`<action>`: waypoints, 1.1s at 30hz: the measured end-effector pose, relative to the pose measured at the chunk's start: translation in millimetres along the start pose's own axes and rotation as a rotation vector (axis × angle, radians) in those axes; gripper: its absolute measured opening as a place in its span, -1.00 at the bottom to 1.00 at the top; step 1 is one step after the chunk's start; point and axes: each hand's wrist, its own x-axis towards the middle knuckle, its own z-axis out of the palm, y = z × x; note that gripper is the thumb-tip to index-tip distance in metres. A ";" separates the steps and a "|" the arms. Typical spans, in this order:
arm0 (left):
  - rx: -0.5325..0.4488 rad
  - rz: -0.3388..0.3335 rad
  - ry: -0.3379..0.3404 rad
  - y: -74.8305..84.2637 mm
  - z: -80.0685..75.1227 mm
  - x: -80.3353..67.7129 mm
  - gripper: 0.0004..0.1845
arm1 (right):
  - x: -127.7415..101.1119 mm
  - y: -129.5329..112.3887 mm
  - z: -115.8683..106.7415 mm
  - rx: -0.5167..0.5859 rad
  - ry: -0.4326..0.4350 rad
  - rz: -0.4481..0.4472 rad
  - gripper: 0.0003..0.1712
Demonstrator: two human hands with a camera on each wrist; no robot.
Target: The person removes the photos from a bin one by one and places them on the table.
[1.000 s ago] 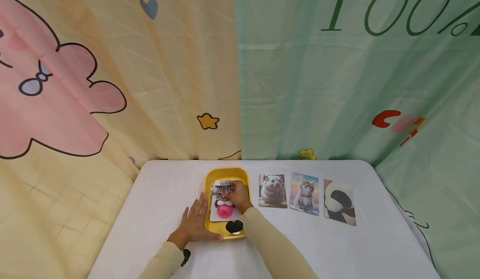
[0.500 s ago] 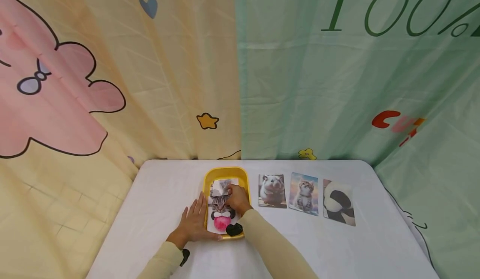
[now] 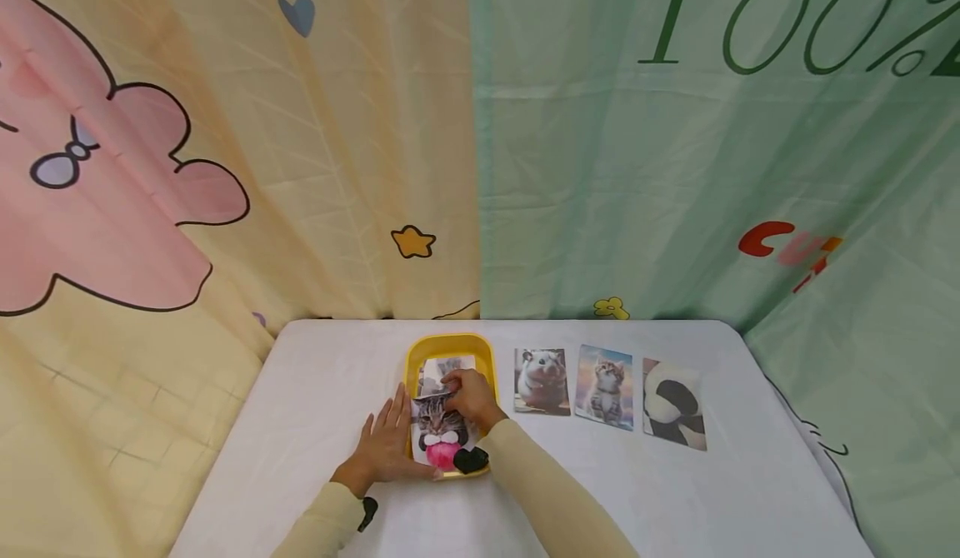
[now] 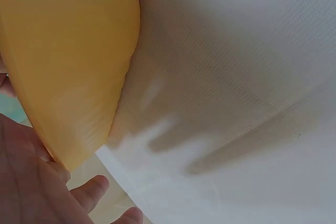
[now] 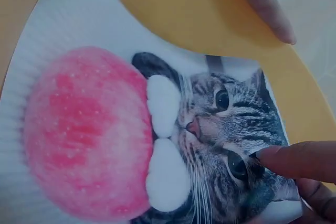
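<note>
A yellow tray (image 3: 487,362) lies on the white table (image 3: 315,391). My right hand (image 3: 456,391) pinches the far edge of a card showing a tabby cat with a pink apple (image 3: 437,435); the card lies tilted over the tray's near-left rim. In the right wrist view a fingertip (image 5: 291,160) presses beside the cat's eye on that card (image 5: 105,129), over the tray (image 5: 199,14). Another card (image 3: 444,366) lies underneath at the tray's far end. My left hand (image 3: 390,433) rests flat on the table, fingers straight along the tray's left side (image 4: 68,61).
Three picture cards lie in a row right of the tray: a hamster (image 3: 542,381), a kitten (image 3: 603,387) and a panda (image 3: 673,404). Printed cloth hangs behind and beside the table. Bare tabletop (image 4: 236,77) stretches left of the tray.
My right hand has drawn the cat card toward me, from the tray's middle to its near-left rim, uncovering the card beneath. My left hand stayed beside the tray.
</note>
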 end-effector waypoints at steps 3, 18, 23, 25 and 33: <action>-0.003 -0.001 -0.006 0.8 -1.4 0.0 0.48 | -0.1 -3.5 -4.1 0.011 -0.002 -0.057 -0.58; -0.013 -0.009 -0.019 1.1 0.2 3.0 0.52 | -8.1 -12.7 -32.4 0.044 0.033 -0.077 -0.82; -0.029 -0.014 -0.033 3.9 2.5 7.1 0.52 | -12.0 -9.4 -45.3 0.086 0.079 -0.044 -0.83; -0.021 -0.020 -0.038 4.6 2.8 7.8 0.52 | -13.6 -6.8 -49.2 0.103 0.096 -0.045 -0.83; -0.001 -0.047 -0.049 0.3 2.8 5.3 0.51 | -19.3 7.8 -57.4 0.251 0.116 0.010 -0.78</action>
